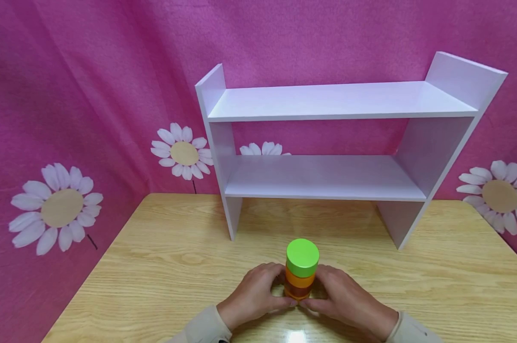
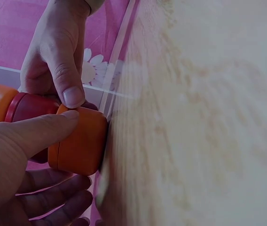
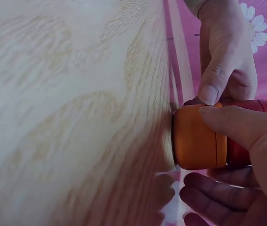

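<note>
A stack of small round canisters stands upright on the wooden table near its front. On top is a green canister (image 1: 303, 257), with an orange canister (image 1: 300, 280) below it, then a dark red canister (image 3: 239, 153). The lowest, an orange canister (image 2: 81, 143), shows a lid seam and meets the tabletop. My left hand (image 1: 257, 292) holds the stack from the left, and my right hand (image 1: 343, 294) holds it from the right. Both thumbs press on the near side of the lowest canister, their tips nearly touching. The stack hides part of the other fingers.
Behind the stack stands a white two-tier shelf (image 1: 327, 196), its side panels resting on the wooden table (image 1: 164, 267). A pink curtain (image 1: 113, 71) with white daisies hangs behind and at both sides.
</note>
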`<state>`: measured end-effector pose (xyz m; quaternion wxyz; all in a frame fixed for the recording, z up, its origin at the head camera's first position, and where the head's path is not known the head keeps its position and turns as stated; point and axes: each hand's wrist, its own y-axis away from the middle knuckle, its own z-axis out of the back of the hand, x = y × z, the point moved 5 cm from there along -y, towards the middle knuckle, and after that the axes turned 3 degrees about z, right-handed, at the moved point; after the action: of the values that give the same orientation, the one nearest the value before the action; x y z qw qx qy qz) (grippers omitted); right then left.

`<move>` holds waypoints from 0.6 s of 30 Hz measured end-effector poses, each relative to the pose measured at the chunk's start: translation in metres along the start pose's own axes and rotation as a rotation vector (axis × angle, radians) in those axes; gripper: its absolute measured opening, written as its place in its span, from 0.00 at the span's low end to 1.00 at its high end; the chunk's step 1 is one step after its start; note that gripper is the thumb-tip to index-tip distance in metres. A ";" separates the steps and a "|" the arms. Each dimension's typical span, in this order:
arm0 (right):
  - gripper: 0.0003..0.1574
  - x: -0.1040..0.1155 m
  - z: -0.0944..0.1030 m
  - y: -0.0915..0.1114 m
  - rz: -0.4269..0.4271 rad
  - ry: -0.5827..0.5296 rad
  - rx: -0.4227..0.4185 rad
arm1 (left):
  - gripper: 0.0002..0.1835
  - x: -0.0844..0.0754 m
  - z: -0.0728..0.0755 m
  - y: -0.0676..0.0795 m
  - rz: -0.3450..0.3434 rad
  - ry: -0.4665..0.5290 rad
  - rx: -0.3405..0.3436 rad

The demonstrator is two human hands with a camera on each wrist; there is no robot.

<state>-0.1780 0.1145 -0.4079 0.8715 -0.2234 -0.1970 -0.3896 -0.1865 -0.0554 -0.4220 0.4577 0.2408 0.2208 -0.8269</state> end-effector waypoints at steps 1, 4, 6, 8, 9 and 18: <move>0.27 0.000 0.000 0.000 0.001 -0.002 0.002 | 0.27 0.000 0.000 0.000 0.001 -0.002 -0.002; 0.26 0.001 -0.001 0.000 -0.002 -0.010 0.008 | 0.26 0.000 0.000 0.001 -0.004 -0.008 -0.012; 0.26 0.001 -0.001 0.000 -0.002 -0.008 0.007 | 0.26 0.000 0.000 0.001 -0.009 -0.011 -0.018; 0.26 0.001 -0.001 0.000 0.006 -0.004 -0.001 | 0.25 -0.001 0.001 0.001 -0.015 -0.016 -0.025; 0.26 0.001 -0.001 0.001 0.010 -0.001 -0.004 | 0.25 -0.001 0.001 0.001 -0.017 -0.018 -0.026; 0.26 0.001 -0.001 0.001 0.003 -0.017 0.002 | 0.24 -0.001 0.001 0.001 -0.036 -0.035 -0.038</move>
<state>-0.1762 0.1141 -0.4088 0.8707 -0.2260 -0.2044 -0.3860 -0.1851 -0.0563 -0.4205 0.4508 0.2136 0.2327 -0.8349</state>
